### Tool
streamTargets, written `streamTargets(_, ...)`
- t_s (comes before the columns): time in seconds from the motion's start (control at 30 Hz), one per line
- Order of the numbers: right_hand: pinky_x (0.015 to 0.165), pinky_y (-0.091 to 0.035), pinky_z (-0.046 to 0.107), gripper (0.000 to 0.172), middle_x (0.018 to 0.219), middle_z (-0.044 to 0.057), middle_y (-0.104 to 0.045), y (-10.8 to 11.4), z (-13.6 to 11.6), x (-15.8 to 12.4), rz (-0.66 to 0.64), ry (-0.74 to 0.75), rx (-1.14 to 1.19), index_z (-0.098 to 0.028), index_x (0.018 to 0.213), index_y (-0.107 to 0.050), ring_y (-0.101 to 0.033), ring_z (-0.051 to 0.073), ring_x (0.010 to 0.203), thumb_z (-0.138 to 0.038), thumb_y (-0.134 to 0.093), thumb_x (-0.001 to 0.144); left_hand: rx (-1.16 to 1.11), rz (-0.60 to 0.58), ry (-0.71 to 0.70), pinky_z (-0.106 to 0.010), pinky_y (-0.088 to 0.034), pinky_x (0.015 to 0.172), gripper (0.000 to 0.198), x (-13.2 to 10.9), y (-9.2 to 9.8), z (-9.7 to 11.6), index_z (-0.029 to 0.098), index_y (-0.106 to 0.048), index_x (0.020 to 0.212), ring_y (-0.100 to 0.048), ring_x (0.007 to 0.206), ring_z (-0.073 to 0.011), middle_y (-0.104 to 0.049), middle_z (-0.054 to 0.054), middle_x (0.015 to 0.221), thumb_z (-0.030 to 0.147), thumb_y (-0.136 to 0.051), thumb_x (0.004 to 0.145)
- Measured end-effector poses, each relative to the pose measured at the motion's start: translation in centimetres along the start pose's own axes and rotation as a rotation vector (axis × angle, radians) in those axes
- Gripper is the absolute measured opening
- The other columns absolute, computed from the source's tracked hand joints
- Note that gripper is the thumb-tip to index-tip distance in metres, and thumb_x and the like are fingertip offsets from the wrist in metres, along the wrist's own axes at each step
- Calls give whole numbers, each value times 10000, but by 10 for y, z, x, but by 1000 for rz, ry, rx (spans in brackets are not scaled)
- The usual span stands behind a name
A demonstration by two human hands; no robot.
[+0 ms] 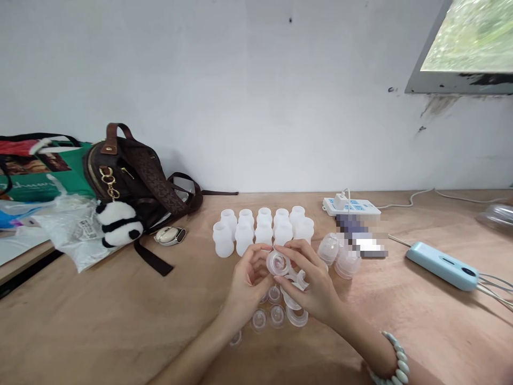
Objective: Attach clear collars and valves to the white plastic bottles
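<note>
Between my left hand (253, 278) and my right hand (310, 275) is a translucent bottle collar ring (278, 263), with what looks like a clear teat inside it. Fingers and thumbs of both hands pinch its rim from either side. Below the hands lie several clear silicone teats (276, 315). Loose collar rings (297, 316) are partly hidden under my right hand. Just beyond my fingertips, white baby bottles (245, 239) without tops stand in two rows. To the right of my right hand are clear dome caps (347, 263).
On the left are a brown backpack (148, 176) with a panda plush (119, 223), a green bag (60, 174), plastic bags (74, 235) and a computer mouse (170, 236). A power strip (366, 207), a blurred phone-like item (352, 224) and a light-blue device (441, 266) with cables sit right.
</note>
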State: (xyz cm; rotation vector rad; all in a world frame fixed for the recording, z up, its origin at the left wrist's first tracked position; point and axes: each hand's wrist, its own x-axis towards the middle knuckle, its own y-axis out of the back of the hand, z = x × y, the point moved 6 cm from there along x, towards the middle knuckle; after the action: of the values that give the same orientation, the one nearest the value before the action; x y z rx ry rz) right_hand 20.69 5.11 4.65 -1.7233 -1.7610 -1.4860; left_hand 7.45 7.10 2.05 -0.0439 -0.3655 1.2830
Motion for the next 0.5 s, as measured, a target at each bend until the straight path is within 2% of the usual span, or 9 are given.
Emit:
streamTargets(0.17, 728, -559, 348, 364, 1070, 80, -596, -5, 4, 1, 0, -84, 9, -239, 1237, -554, -620, 214, 890, -182, -606, 880, -11, -10, 30, -269, -528, 718, 310, 0, 1, 5, 206, -546, 1075, -671, 876, -194, -697, -35, 936, 233, -692, 803)
streamTargets(0.33, 767, -541, 348, 312, 1049, 61, -650, -7, 13, 6, -100, -218, 51, -240, 1110, -522, -635, 223, 918, -168, -666, 843, 42, 60, 35, -276, -521, 725, 341, 5, 10, 3, 199, -565, 1011, -681, 855, -198, -708, -27, 867, 371, -760, 790)
streamTargets(0.43, 810, -530, 365, 233, 1066, 58, -670, -8, 15, 7, -179, -270, 41, -243, 1080, -534, -638, 230, 955, -220, -662, 887, 55, 72, 39, -275, -520, 719, 346, 6, 11, 2, 202, -566, 997, -676, 822, -187, -707, -16, 844, 404, -762, 795)
streamTargets(0.5, 808, -524, 366, 127, 1062, 67, -671, -6, 13, 7, -156, -251, 19, -236, 1054, -539, -635, 232, 962, -225, -594, 940, 82, 66, 32, -278, -518, 736, 306, 4, 10, 2, 203, -574, 1002, -672, 833, -185, -701, -12, 845, 389, -738, 823)
